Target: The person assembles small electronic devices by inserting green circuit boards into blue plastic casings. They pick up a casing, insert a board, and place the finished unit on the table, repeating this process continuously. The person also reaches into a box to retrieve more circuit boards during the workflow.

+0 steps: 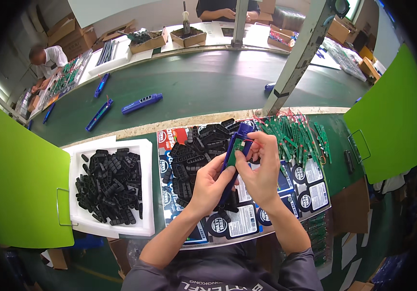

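Hands pinch blue casing.

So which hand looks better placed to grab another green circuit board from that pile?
Probably the right hand. It sits nearer the green circuit boards, which lie on its side of the bench. The left hand cradles the blue casing from below, next to the black plastic parts.

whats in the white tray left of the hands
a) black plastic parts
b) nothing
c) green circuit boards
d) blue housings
a: the white tray holds a heap of black plastic parts, while the green circuit boards lie to the right of the hands.
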`<state>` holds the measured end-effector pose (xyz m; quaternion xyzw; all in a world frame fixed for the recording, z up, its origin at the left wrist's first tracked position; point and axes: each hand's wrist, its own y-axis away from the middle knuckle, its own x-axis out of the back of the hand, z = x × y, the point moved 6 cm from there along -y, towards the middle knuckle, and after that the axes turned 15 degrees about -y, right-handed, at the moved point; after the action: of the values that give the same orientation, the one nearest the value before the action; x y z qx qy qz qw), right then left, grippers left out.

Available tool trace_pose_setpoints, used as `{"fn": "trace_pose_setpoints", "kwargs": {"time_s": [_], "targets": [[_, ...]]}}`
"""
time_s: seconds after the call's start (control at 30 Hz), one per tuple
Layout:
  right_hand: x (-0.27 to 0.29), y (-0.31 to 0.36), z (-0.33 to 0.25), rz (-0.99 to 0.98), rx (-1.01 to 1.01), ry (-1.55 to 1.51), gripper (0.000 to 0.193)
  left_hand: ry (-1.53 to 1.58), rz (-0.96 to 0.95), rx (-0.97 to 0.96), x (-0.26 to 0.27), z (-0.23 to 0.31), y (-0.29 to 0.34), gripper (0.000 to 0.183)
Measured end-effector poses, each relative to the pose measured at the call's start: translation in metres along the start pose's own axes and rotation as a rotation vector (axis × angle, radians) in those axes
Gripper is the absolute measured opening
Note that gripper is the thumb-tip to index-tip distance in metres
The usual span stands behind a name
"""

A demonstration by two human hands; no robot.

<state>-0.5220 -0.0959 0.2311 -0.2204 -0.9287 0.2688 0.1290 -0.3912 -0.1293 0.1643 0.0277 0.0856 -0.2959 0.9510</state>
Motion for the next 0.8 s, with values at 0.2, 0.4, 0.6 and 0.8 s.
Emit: {"fn": "trace_pose_setpoints", "kwargs": {"time_s": [0.2, 0.4, 0.6, 0.8], "targets": [[-0.014, -0.004, 0.032, 0.035, -0.293, -0.315, 0.082, -0.118, 0.015, 0.007, 0.016, 0.01, -0.009, 0.038], [0.0, -0.003, 0.068, -0.006, -0.229, -0.158, 0.06, -0.431, 0.115, -0.056, 0.108, 0.02, -0.121, 0.033], [-0.008, -0.004, 0.078, -0.209, -0.163, 0.258, 0.018, -1.011, 0.34, 0.0, 0.216, -0.031, -0.244, 0.034], [-0.051, -0.032, 0.086, -0.541, 0.069, 0.303, 0.022, -1.215, 0.245, 0.043, 0.24, -0.059, -0.285, 0.042]]}}
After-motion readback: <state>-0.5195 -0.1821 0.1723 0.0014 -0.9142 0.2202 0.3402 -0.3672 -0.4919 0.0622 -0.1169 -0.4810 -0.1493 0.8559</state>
